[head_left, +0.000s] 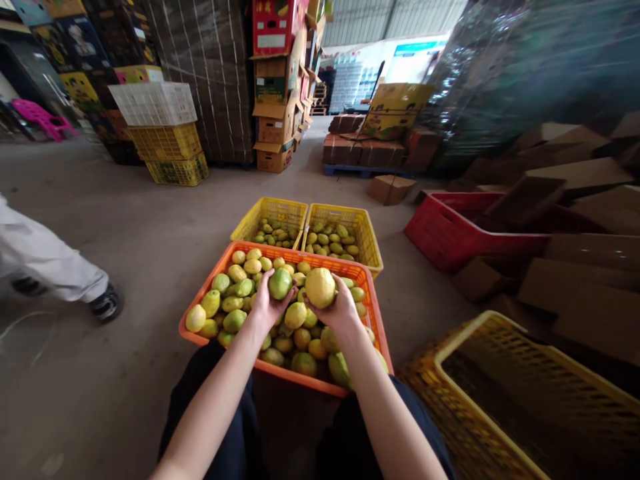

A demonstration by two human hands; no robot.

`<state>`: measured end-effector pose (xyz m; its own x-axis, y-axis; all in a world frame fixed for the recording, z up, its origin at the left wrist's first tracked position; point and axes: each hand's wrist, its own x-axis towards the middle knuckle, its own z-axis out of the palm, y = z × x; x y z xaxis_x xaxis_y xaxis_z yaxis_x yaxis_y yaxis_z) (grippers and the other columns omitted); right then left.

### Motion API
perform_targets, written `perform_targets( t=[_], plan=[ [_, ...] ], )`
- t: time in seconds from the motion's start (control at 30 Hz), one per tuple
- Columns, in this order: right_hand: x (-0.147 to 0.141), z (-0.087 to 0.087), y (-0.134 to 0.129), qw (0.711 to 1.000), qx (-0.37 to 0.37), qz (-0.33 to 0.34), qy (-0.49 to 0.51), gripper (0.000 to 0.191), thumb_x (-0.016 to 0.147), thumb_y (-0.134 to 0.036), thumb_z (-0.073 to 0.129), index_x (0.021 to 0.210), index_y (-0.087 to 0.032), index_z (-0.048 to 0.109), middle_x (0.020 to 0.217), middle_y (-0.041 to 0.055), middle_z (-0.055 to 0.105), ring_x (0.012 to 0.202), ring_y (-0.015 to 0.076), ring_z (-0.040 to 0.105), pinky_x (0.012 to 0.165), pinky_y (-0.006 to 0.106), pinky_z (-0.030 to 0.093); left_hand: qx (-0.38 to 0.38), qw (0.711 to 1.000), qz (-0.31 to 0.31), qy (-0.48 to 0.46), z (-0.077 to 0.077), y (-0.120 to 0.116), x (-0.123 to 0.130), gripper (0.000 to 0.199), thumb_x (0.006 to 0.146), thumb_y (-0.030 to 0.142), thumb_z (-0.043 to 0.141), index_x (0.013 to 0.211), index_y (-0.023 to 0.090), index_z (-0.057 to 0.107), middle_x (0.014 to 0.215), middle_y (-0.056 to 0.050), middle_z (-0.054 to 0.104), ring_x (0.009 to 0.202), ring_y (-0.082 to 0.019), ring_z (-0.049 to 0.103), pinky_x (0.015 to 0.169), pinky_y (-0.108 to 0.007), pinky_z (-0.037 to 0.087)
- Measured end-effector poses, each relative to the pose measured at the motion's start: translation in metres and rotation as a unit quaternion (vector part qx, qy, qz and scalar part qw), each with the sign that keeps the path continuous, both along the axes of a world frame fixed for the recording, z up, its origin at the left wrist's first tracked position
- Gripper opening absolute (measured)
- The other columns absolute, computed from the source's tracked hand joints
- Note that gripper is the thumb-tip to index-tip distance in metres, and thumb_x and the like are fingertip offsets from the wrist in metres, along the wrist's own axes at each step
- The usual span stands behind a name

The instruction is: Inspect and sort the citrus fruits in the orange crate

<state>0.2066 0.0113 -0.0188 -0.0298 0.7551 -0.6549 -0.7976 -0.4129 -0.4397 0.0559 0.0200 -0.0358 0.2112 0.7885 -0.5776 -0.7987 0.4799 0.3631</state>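
Note:
My left hand [270,300] is wrapped round a green fruit [280,284], roundish and shiny. Beside it, my right hand [340,303] grips a larger, pale yellow fruit [320,287] with a slightly bumpy skin. Both fruits are held up side by side over an orange crate [370,313], which is heaped with green and yellow fruits [234,321] of the same sort. I cannot make out their exact kind. My forearms cover part of the heap.
Two yellow crates [367,230] with smaller greenish fruits stand behind the orange one. At right are another yellow crate [480,327], a red crate [435,227] and cardboard boxes [575,280]. A person's leg [65,263] shows at left. Stacked crates [167,143] stand further back.

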Motion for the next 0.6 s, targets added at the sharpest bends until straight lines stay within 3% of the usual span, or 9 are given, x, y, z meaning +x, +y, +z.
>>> perform_targets(
  t=[0.13, 0.27, 0.47, 0.6],
  plan=[
    [0.002, -0.004, 0.002, 0.999, 0.024, -0.002, 0.035, 0.018, 0.096, -0.034, 0.052, 0.095, -0.019, 0.062, 0.07, 0.0031, 0.067, 0.07, 0.0197, 0.068, 0.065, 0.035, 0.062, -0.004, 0.998, 0.019, -0.065, 0.001, 0.0, -0.002, 0.037, 0.1, 0.038, 0.044, 0.124, 0.016, 0.06, 0.098, -0.012, 0.072, 0.084, -0.023, 0.074, 0.057, -0.028, 0.063],
    [0.0, -0.009, 0.005, 0.998, 0.027, -0.012, 0.051, 0.014, 0.097, -0.027, 0.052, 0.106, -0.021, 0.061, 0.074, 0.001, 0.069, 0.067, 0.0167, 0.066, 0.065, 0.03, 0.062, -0.021, 0.998, 0.029, -0.055, 0.005, 0.0, 0.001, 0.038, 0.103, 0.039, 0.038, 0.128, 0.017, 0.057, 0.102, -0.014, 0.072, 0.087, -0.025, 0.074, 0.062, -0.033, 0.065],
    [-0.001, -0.013, 0.006, 0.998, 0.014, 0.026, 0.059, 0.021, 0.1, -0.034, 0.048, 0.109, -0.019, 0.06, 0.075, 0.0039, 0.069, 0.07, 0.019, 0.068, 0.052, 0.027, 0.058, -0.021, 0.998, 0.055, -0.023, -0.004, 0.003, 0.005, 0.034, 0.1, 0.035, 0.048, 0.131, 0.021, 0.057, 0.106, -0.012, 0.073, 0.087, -0.023, 0.075, 0.067, -0.03, 0.064],
    [0.001, -0.014, 0.006, 0.995, 0.049, 0.037, 0.082, 0.03, 0.099, -0.042, 0.049, 0.107, -0.017, 0.063, 0.072, 0.0056, 0.069, 0.062, 0.019, 0.066, 0.046, 0.025, 0.054, 0.018, 0.999, 0.038, -0.032, -0.003, 0.002, 0.002, 0.033, 0.098, 0.035, 0.052, 0.125, 0.019, 0.06, 0.096, -0.01, 0.074, 0.073, -0.018, 0.072, 0.059, -0.026, 0.062]
  ],
)
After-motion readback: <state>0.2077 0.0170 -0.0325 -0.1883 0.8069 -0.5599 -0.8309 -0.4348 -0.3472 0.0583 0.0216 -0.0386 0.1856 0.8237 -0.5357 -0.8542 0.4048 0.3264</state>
